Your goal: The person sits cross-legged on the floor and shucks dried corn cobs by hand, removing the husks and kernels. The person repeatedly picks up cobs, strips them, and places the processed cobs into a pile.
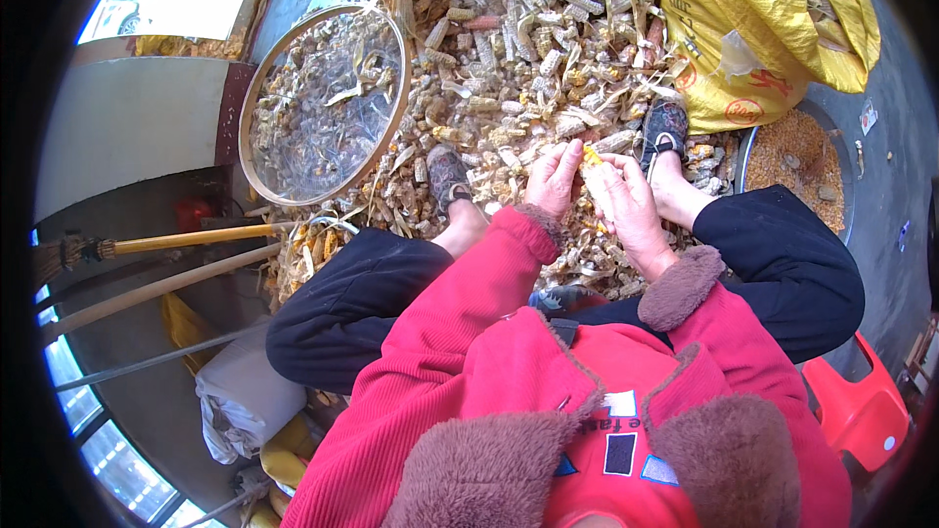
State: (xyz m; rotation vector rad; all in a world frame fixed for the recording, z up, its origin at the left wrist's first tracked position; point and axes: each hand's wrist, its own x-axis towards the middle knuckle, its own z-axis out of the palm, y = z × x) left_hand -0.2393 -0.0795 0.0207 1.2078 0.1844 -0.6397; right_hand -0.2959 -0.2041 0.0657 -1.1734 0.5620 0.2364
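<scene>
A corn cob (591,156) with yellow kernels at its upper end is held in my right hand (628,199), whose fingers wrap its lower part. My left hand (552,180) is close against the cob's left side, fingers together and pointing up; whether it grips the cob is hidden. Beneath both hands spreads a deep pile of mostly stripped corn cobs (506,99) and dry husks. Some cobs (315,243) still bearing kernels lie by my left knee. Loose kernels fill a round metal basin (796,161) at my right, partly behind my right knee.
A round wood-rimmed sieve (402,99) rests on the pile at left. A yellow woven sack (741,29) stands at upper right. Broom (198,237) and wooden pole (161,293) reach in from the left, above a white sack (253,385). A red plastic chair (862,407) is at lower right.
</scene>
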